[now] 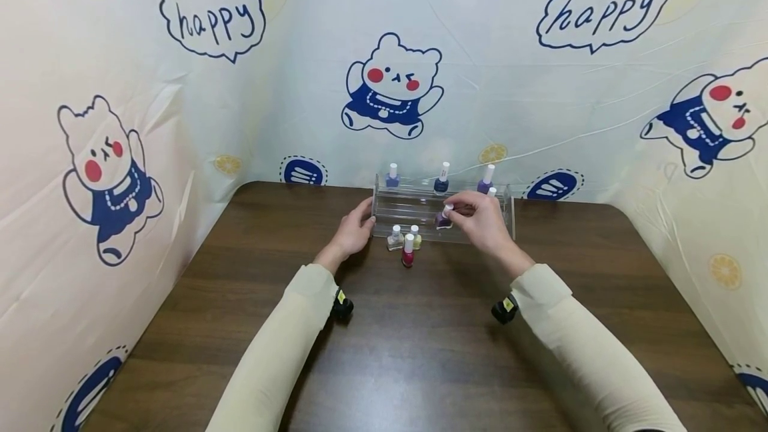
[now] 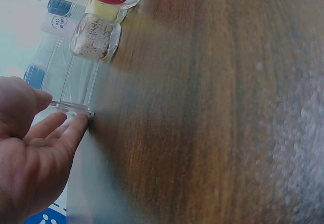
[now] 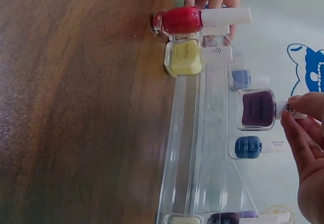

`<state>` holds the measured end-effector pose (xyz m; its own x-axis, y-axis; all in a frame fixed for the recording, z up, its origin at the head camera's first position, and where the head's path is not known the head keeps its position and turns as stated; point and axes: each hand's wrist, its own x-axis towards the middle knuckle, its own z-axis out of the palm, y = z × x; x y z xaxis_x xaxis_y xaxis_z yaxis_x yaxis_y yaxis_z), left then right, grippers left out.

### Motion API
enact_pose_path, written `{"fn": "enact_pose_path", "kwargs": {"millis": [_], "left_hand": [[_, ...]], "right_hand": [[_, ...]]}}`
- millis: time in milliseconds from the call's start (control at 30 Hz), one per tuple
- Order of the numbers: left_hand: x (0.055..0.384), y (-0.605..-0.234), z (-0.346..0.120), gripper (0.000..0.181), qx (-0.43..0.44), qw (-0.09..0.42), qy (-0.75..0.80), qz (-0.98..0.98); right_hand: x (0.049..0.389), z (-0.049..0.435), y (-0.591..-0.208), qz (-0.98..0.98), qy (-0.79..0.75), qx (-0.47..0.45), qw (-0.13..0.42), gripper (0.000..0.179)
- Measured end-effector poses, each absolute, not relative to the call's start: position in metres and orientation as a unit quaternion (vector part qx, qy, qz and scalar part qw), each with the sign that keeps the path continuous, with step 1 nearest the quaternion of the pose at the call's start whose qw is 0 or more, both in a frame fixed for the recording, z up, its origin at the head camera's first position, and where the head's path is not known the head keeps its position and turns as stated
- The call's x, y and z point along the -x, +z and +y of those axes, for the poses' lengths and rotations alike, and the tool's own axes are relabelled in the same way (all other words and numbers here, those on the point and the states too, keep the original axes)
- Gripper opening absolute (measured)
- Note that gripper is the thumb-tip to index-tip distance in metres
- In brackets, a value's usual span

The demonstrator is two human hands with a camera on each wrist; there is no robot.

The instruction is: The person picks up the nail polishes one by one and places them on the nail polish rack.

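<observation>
A clear stepped display rack [image 1: 408, 209] stands at the back of the table. My left hand [image 1: 354, 229] holds its left end, thumb and fingertips at the end panel. With thumb and fingers, my right hand [image 1: 483, 222] pinches the white cap of a purple nail polish bottle [image 3: 258, 109], held upright over the rack's lower steps. In front of the rack stand a red nail polish [image 1: 408, 255], a yellow nail polish [image 3: 185, 57] and a clear glittery nail polish [image 2: 94, 37].
On the rack's top step stand a lilac bottle [image 1: 393, 179], a dark blue bottle [image 1: 441, 184] and a violet bottle [image 1: 485, 185]. More bottles sit at its right end, partly behind my right hand. A printed curtain [image 1: 510, 105] hangs behind the brown table [image 1: 408, 352].
</observation>
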<state>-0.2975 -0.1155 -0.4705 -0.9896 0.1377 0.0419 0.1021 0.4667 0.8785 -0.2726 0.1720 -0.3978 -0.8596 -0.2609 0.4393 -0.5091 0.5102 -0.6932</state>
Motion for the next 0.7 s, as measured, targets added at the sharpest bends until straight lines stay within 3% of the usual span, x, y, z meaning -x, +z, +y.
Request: {"fn": "enact_pose_path", "kwargs": {"millis": [700], "left_hand": [[0.297,-0.469,-0.115,0.055,-0.067,0.018,0.507,0.859]], "right_hand": [[0.284,0.165,-0.392,-0.868,0.424,-0.177,0.187,0.018]]}}
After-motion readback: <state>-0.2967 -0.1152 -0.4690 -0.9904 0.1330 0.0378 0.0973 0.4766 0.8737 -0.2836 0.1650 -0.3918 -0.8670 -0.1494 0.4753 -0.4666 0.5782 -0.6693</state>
